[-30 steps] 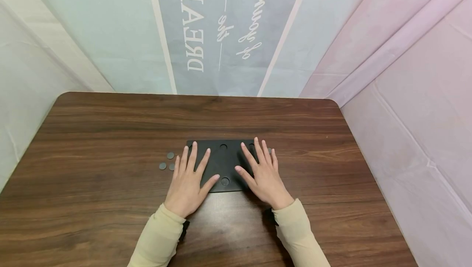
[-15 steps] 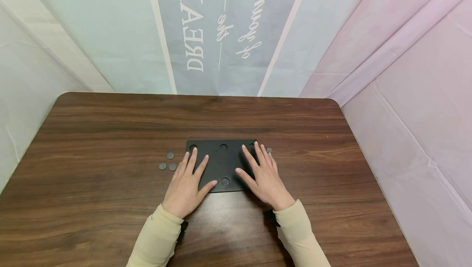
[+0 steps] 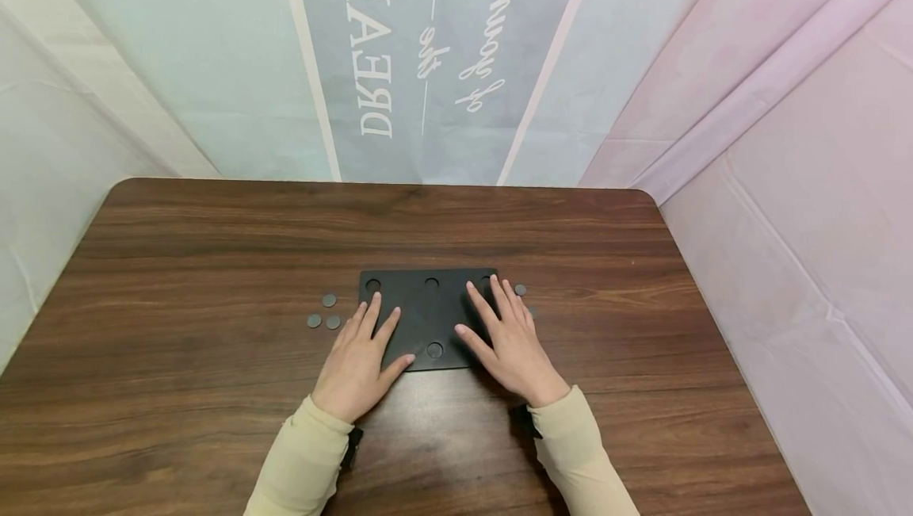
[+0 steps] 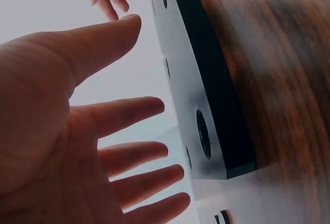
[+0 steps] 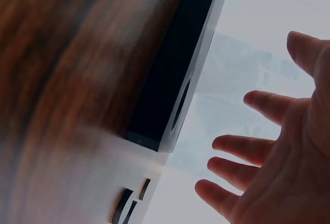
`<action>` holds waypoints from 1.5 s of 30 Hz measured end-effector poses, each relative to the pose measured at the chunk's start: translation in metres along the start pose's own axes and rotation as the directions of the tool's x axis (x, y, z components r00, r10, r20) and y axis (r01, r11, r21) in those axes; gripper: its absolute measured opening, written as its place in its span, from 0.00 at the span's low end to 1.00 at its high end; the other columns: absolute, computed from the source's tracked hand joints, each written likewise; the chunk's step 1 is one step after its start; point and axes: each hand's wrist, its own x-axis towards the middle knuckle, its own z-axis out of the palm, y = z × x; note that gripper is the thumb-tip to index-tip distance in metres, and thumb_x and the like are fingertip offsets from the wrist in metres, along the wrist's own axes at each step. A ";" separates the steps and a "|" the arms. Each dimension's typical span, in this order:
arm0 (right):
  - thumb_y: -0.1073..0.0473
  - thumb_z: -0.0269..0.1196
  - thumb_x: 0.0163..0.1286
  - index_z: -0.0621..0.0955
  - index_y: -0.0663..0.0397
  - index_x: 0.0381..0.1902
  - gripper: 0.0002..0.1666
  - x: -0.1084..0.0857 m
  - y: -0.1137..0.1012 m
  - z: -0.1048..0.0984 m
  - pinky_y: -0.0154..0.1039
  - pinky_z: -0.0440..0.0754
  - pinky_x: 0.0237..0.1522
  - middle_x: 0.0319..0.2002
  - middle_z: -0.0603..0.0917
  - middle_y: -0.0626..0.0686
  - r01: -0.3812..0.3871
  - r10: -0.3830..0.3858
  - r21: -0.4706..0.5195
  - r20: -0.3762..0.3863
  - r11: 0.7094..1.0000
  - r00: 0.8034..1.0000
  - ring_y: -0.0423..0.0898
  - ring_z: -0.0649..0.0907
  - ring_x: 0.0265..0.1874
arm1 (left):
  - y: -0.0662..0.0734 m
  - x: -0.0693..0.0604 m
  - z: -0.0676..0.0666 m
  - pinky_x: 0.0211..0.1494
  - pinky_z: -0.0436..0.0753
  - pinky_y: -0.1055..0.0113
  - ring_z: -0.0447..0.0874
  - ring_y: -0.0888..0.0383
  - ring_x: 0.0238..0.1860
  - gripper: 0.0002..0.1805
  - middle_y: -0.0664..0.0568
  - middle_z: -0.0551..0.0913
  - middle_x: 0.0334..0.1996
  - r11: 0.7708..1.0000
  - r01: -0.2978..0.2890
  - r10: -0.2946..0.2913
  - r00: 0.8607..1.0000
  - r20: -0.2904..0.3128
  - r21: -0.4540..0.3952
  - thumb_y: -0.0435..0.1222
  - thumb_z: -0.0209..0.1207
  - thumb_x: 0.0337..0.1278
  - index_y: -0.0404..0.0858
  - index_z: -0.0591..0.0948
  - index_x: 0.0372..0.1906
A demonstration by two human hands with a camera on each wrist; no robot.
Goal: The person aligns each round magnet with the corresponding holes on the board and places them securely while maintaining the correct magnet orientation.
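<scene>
A black rectangular board (image 3: 425, 316) with round recesses lies on the table. My left hand (image 3: 352, 373) hovers over its left end, fingers spread and holding nothing. Over the right end hovers my right hand (image 3: 515, 348), also spread and holding nothing. Both wrist views show a gap between the fingers and the board's top (image 4: 180, 69). Three small dark grey discs, one of them the upper disc (image 3: 329, 300), lie left of the board. To its right lies another disc (image 3: 521, 290), with one more partly hidden by the right hand's fingers. The hands cover some recesses.
The brown wooden table (image 3: 214, 262) extends around the board on all sides. Behind it hangs a pale blue cloth (image 3: 250, 64) with mirrored lettering. A light cloth wall (image 3: 799, 223) stands along the right side.
My left hand has drawn back slightly toward me and left, uncovering the far left recess and the discs there. The right hand's fingertips have shifted back a little, showing more of the right discs.
</scene>
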 end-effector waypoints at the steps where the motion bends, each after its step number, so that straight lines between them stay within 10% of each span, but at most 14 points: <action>1: 0.35 0.50 0.72 0.56 0.36 0.76 0.39 0.000 0.000 0.000 0.66 0.52 0.69 0.76 0.50 0.61 0.001 -0.001 0.004 -0.002 1.000 1.000 0.59 0.49 0.75 | 0.000 0.000 0.000 0.67 0.65 0.40 0.59 0.34 0.70 0.37 0.32 0.60 0.70 1.000 0.003 -0.003 1.000 0.005 0.000 0.49 0.65 0.54 0.34 0.72 0.66; 45: 0.68 0.56 0.70 0.76 0.69 0.59 0.21 -0.005 0.020 -0.008 0.53 0.76 0.58 0.60 0.74 0.67 -0.023 0.001 -0.137 -0.157 0.990 0.988 0.61 0.74 0.61 | -0.001 0.000 0.000 0.61 0.74 0.45 0.59 0.35 0.70 0.37 0.33 0.65 0.68 0.999 0.030 -0.027 0.996 0.088 -0.039 0.43 0.71 0.46 0.34 0.74 0.64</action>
